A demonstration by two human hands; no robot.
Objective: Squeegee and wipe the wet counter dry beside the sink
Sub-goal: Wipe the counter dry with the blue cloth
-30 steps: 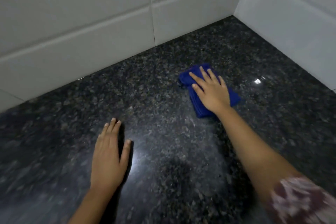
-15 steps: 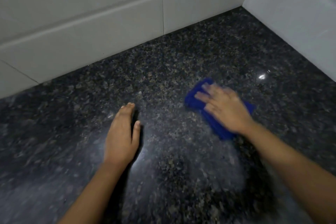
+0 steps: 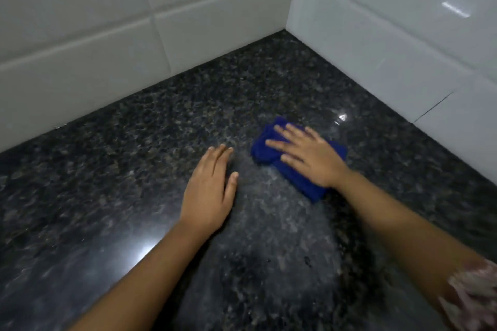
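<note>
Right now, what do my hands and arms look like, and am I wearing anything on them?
Both hands are bare: the left hand and the right hand show no gloves, rings or watch. The left arm is uncovered as far as the frame shows. The right arm ends in a sleeve at the lower right edge, pale pink with a whitish pattern, too blurred to read further.

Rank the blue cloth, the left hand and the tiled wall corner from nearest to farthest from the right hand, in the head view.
1. blue cloth: directly under the right hand, pressed flat.
2. left hand: just to its left, on the counter.
3. tiled wall corner: far back, beyond both.
</note>
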